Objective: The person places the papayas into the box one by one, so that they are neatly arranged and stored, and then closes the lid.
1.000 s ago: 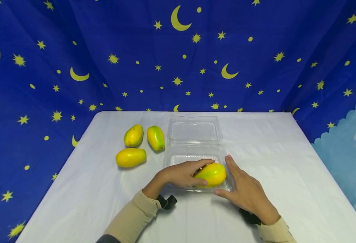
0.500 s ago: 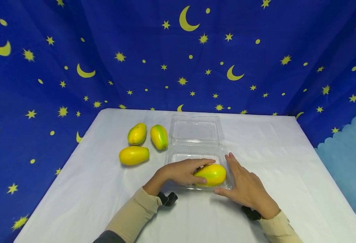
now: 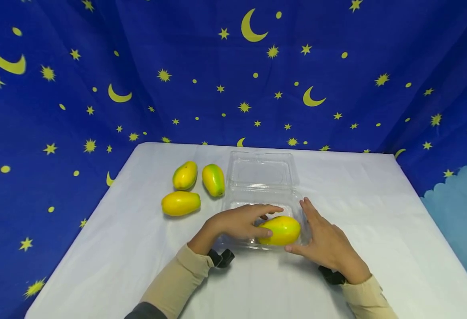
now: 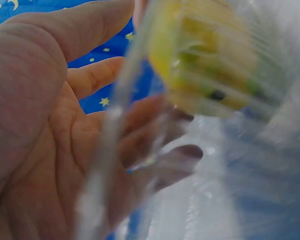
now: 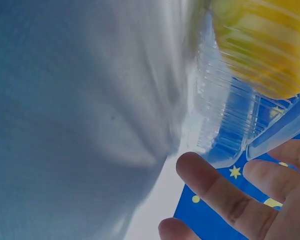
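A yellow-green papaya lies in the right part of a clear plastic clamshell box, whose lid is folded back flat on the far side. My left hand is over the box's left part, its thumb overlapping the papaya's left end and its fingers loosely extended. In the left wrist view, the box's rim crosses in front of this hand, and the papaya shows through the ribbed wall. My right hand stands spread at the box's right side, fingers extended and holding nothing; the right wrist view shows fingertips close by the ribbed wall.
Left of the box, three more papayas lie on the white tablecloth: one at the back, one beside the box and one nearer the front. A blue star-and-moon curtain encloses the table's back and sides.
My left hand has eased slightly up and left, loosening from the papaya, which stays in the box. My right hand holds about the same place. The head view has shifted a little.
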A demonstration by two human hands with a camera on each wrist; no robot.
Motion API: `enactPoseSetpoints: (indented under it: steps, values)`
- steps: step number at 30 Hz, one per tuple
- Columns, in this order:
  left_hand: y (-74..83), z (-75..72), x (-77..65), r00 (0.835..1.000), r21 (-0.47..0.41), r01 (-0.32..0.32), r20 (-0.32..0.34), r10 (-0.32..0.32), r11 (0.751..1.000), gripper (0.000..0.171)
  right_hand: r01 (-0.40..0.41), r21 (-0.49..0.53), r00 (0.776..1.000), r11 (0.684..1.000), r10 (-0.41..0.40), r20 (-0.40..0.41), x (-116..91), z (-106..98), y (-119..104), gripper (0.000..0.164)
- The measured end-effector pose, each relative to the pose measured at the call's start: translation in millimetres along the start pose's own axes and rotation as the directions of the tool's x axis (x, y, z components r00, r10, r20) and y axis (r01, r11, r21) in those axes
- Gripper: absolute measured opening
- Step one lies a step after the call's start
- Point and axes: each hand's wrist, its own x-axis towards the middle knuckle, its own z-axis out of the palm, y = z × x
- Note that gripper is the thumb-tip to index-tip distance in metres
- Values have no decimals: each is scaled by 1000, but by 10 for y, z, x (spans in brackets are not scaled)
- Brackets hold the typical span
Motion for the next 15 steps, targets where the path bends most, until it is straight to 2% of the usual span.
enactPoseSetpoints:
  steps: [8,15]
  values:
    - [20,-215,-158,996,-18,2,-91,-4,1000,63,-11,5,1000,1000,11,-8,-20,0,28,125]
    - [45,-401,-322,979,-93,46,-192,-64,995,62,-32,26,999,999,33,-32,-80,12,79,125]
